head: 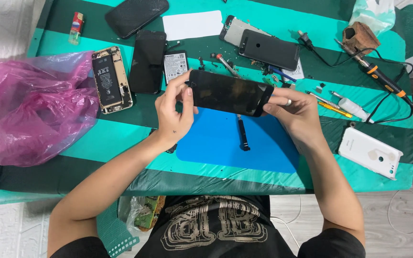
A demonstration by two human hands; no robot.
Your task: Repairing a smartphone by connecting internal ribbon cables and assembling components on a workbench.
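A green-and-teal striped table cover [120, 138] fills the frame, with a crumpled pink plastic bag [29, 107] at the left edge. At the centre lies a blue work mat [264, 145]. Above it both hands hold a black phone screen [229, 92] level: the left hand [173, 112] pinches its left end, the right hand [295, 112] grips its right end. At lower right rests a white back cover [370, 153]; at upper left, a small red-and-yellow lighter [76, 25].

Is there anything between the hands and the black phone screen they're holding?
No. The left hand and right hand grip the black phone screen directly at its two ends, above the blue mat.
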